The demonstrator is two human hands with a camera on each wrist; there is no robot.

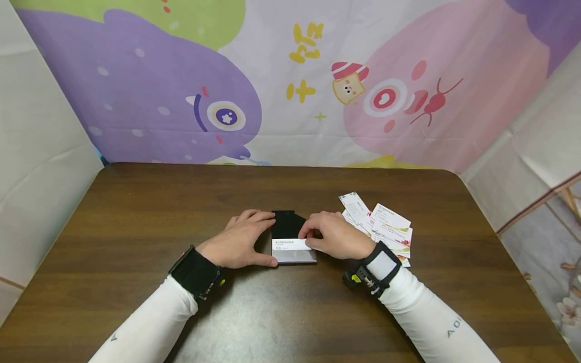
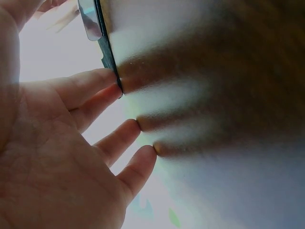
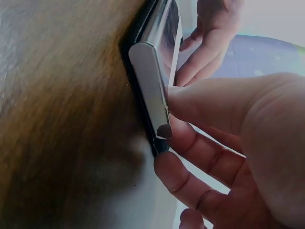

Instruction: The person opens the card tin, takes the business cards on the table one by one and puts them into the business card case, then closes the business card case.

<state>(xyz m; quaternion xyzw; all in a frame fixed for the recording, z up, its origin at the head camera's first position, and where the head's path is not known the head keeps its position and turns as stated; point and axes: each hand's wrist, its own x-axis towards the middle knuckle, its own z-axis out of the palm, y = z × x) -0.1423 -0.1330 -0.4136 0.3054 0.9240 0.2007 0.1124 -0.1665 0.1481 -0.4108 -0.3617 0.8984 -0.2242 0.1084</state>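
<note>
A black and silver business card case lies on the table in front of me, its black flap spread toward the back. A white business card with printed lines sits in its metal pocket. My left hand is at the case's left side, fingertips at the far corner and thumb at the near one; its other fingertips touch the table. With thumb and bent fingers, my right hand pinches the card at its right end. The right wrist view shows the case's silver end beside the thumb.
Several printed cards lie fanned out to the right, partly behind my right wrist. The brown wooden table meets a cartoon-printed cloth at its back edge. Pale cloth walls stand at the sides.
</note>
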